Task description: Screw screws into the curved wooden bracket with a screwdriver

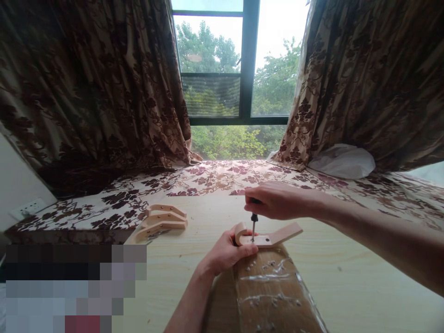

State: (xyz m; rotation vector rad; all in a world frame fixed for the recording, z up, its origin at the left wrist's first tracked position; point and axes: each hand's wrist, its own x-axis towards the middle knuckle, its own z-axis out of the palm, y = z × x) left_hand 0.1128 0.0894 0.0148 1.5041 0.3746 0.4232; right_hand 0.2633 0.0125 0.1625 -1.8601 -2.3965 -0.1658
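My right hand (272, 200) is wrapped round the dark handle of a screwdriver (254, 223), which stands upright. Its tip meets a hole in a pale wooden hook-shaped piece (286, 235) with one curled end and one slanted arm. A second, dark hole shows to the right of the tip. My left hand (231, 252) grips the curled end, thumb in front and fingers partly hidden behind. The wooden piece lies at the far end of a brown block wrapped in clear plastic (270, 296), with several small screws on top.
Further left on the pale wooden table (364, 263) lie similar wooden pieces (166, 217) with screws in them. Behind is a floral cloth (208, 178), with a white plastic bag (343, 161) at right. Patterned curtains (145, 92) flank the window (247, 60). A blurred-out area covers the lower left.
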